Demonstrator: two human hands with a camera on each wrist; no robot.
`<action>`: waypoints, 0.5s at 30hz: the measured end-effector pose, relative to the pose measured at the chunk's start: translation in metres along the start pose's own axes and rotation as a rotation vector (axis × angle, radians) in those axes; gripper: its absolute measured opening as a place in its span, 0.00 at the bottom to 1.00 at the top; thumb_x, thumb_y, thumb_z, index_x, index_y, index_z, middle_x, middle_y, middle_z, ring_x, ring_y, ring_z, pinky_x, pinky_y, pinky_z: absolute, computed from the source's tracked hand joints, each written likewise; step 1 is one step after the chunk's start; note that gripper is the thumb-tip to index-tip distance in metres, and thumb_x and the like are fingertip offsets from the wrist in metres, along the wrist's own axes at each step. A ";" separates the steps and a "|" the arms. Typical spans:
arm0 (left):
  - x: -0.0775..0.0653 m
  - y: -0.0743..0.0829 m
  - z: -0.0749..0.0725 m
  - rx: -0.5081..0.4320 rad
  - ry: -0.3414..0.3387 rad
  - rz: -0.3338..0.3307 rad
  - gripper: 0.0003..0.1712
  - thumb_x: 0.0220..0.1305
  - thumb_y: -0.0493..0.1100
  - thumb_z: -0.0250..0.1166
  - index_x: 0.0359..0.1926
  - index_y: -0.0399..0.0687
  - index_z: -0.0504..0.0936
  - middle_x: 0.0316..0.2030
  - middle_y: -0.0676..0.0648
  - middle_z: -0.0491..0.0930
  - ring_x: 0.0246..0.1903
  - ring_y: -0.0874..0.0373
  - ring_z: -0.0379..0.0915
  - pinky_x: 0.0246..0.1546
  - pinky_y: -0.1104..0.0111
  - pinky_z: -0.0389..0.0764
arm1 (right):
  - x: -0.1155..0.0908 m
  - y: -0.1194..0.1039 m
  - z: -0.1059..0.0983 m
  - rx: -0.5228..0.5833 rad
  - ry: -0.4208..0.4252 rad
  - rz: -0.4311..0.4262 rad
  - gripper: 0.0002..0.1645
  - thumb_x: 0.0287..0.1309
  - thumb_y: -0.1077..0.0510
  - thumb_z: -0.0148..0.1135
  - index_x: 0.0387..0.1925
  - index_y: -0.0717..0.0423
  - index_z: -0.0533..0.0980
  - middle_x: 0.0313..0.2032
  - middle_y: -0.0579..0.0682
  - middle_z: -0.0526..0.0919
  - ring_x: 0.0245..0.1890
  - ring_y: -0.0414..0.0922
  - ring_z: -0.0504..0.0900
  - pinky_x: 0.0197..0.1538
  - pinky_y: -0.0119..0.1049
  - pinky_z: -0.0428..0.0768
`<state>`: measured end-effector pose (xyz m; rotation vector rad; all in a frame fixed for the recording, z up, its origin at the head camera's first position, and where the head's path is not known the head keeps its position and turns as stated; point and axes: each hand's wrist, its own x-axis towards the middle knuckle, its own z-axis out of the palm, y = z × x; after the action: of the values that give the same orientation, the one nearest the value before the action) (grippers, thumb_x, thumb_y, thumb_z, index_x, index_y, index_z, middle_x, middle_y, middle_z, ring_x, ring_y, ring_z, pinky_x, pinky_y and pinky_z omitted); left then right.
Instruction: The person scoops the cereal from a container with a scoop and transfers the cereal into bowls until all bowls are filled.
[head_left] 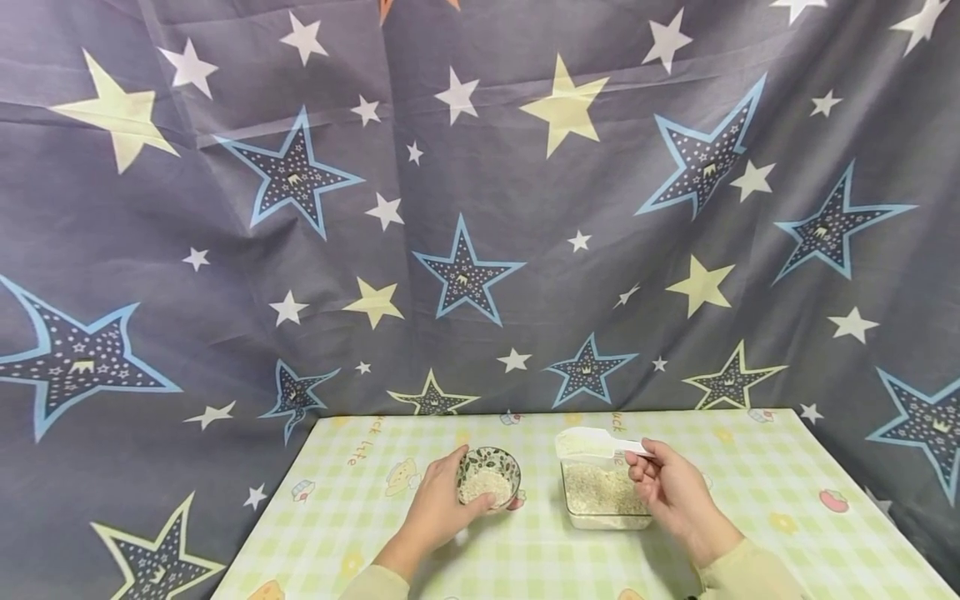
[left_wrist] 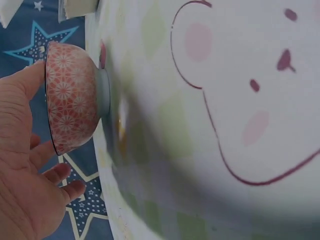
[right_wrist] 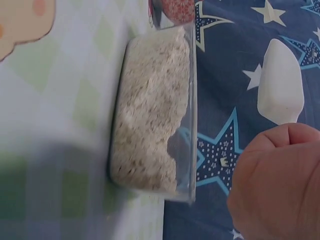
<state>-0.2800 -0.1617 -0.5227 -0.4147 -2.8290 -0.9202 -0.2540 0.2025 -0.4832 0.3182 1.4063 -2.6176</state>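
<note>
My left hand (head_left: 441,504) grips a small bowl (left_wrist: 75,97) by its rim, with thumb and fingers on opposite sides. Outside, the bowl has a red flower pattern; inside it shows green leaves and pale flakes (head_left: 483,486) like oats. In my right hand (head_left: 678,496) is the handle of a white scoop (head_left: 588,444), which carries some pale flakes. The scoop is held above the far side of a clear rectangular container (right_wrist: 192,110). Speckled oat-like flakes (right_wrist: 150,100) fill much of that container, heaped unevenly.
A green-and-white checked tablecloth (head_left: 315,533) with cartoon prints covers the table. Behind it hangs a dark curtain (head_left: 465,358) with stars. Bowl and container stand apart, with a strip of tablecloth between them.
</note>
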 end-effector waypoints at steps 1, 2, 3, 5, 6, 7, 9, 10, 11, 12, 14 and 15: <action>0.000 0.000 0.000 -0.001 -0.002 -0.001 0.56 0.62 0.64 0.77 0.81 0.43 0.64 0.74 0.35 0.73 0.74 0.34 0.67 0.74 0.37 0.72 | 0.001 0.000 0.003 -0.002 -0.005 -0.001 0.14 0.86 0.52 0.40 0.45 0.55 0.68 0.27 0.41 0.82 0.24 0.30 0.73 0.22 0.19 0.66; -0.001 0.000 0.001 -0.004 -0.004 -0.002 0.56 0.62 0.64 0.76 0.81 0.42 0.64 0.74 0.34 0.73 0.74 0.33 0.67 0.74 0.36 0.72 | 0.002 0.001 0.005 -0.004 -0.009 0.000 0.14 0.86 0.52 0.40 0.45 0.55 0.69 0.27 0.41 0.82 0.24 0.30 0.73 0.22 0.19 0.67; -0.001 0.000 0.001 -0.009 -0.005 -0.004 0.56 0.62 0.64 0.76 0.81 0.42 0.63 0.74 0.34 0.73 0.74 0.33 0.67 0.73 0.36 0.72 | 0.003 0.001 0.007 -0.005 -0.014 0.002 0.15 0.86 0.52 0.40 0.45 0.55 0.69 0.26 0.41 0.82 0.23 0.30 0.73 0.22 0.18 0.67; -0.001 -0.001 0.001 -0.018 -0.010 -0.010 0.57 0.62 0.66 0.76 0.81 0.42 0.63 0.74 0.34 0.73 0.73 0.33 0.68 0.73 0.36 0.72 | 0.004 0.002 0.012 -0.009 -0.020 0.007 0.15 0.86 0.52 0.40 0.44 0.56 0.70 0.26 0.40 0.82 0.23 0.30 0.73 0.22 0.18 0.67; -0.001 -0.001 0.002 -0.021 -0.012 -0.012 0.58 0.62 0.66 0.76 0.81 0.41 0.63 0.73 0.33 0.73 0.73 0.33 0.68 0.72 0.36 0.73 | 0.004 0.002 0.014 -0.011 -0.021 0.003 0.15 0.86 0.52 0.40 0.44 0.56 0.70 0.26 0.40 0.83 0.23 0.30 0.73 0.22 0.18 0.68; -0.001 -0.001 0.002 -0.023 -0.014 -0.017 0.58 0.62 0.67 0.75 0.81 0.42 0.63 0.73 0.33 0.73 0.73 0.33 0.69 0.72 0.36 0.73 | 0.005 0.002 0.016 -0.013 -0.022 -0.001 0.15 0.85 0.52 0.41 0.43 0.55 0.70 0.26 0.40 0.83 0.23 0.30 0.74 0.22 0.18 0.68; -0.001 -0.002 0.002 -0.019 -0.017 -0.022 0.60 0.61 0.69 0.75 0.81 0.42 0.62 0.72 0.32 0.74 0.72 0.33 0.70 0.71 0.36 0.74 | 0.006 0.003 0.021 -0.011 -0.028 -0.008 0.14 0.85 0.52 0.41 0.43 0.55 0.70 0.26 0.41 0.83 0.23 0.30 0.74 0.22 0.18 0.68; -0.001 -0.003 0.003 -0.017 -0.018 -0.024 0.60 0.60 0.70 0.75 0.81 0.41 0.62 0.72 0.32 0.74 0.71 0.33 0.70 0.71 0.36 0.75 | 0.007 0.004 0.024 -0.011 -0.030 -0.012 0.13 0.85 0.53 0.41 0.44 0.54 0.69 0.26 0.41 0.83 0.23 0.30 0.74 0.22 0.18 0.68; -0.001 -0.004 0.003 -0.015 -0.016 -0.025 0.61 0.60 0.70 0.76 0.81 0.41 0.62 0.71 0.32 0.74 0.71 0.33 0.71 0.71 0.36 0.75 | 0.008 0.005 0.027 -0.013 -0.033 -0.016 0.12 0.85 0.53 0.42 0.43 0.53 0.69 0.26 0.41 0.83 0.23 0.30 0.74 0.22 0.18 0.68; -0.001 -0.004 0.003 -0.012 -0.017 -0.027 0.62 0.59 0.70 0.76 0.81 0.40 0.62 0.71 0.31 0.75 0.70 0.33 0.72 0.70 0.37 0.76 | 0.010 0.006 0.030 -0.015 -0.035 -0.021 0.11 0.85 0.53 0.42 0.44 0.53 0.69 0.25 0.41 0.83 0.22 0.30 0.74 0.22 0.18 0.68; -0.002 -0.004 0.003 -0.006 -0.017 -0.028 0.63 0.58 0.70 0.77 0.81 0.39 0.62 0.70 0.32 0.75 0.69 0.34 0.72 0.70 0.37 0.77 | 0.012 0.009 0.035 -0.018 -0.039 -0.021 0.10 0.85 0.54 0.42 0.43 0.51 0.67 0.25 0.41 0.83 0.22 0.30 0.74 0.21 0.18 0.68; -0.002 -0.004 0.003 -0.005 -0.019 -0.029 0.63 0.57 0.70 0.77 0.81 0.38 0.63 0.70 0.32 0.75 0.69 0.33 0.73 0.69 0.37 0.77 | 0.013 0.010 0.038 -0.020 -0.040 -0.022 0.09 0.85 0.54 0.43 0.43 0.51 0.66 0.25 0.41 0.83 0.22 0.30 0.75 0.21 0.18 0.68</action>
<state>-0.2796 -0.1635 -0.5273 -0.3854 -2.8574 -0.9340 -0.2681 0.1652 -0.4742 0.2479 1.4309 -2.6104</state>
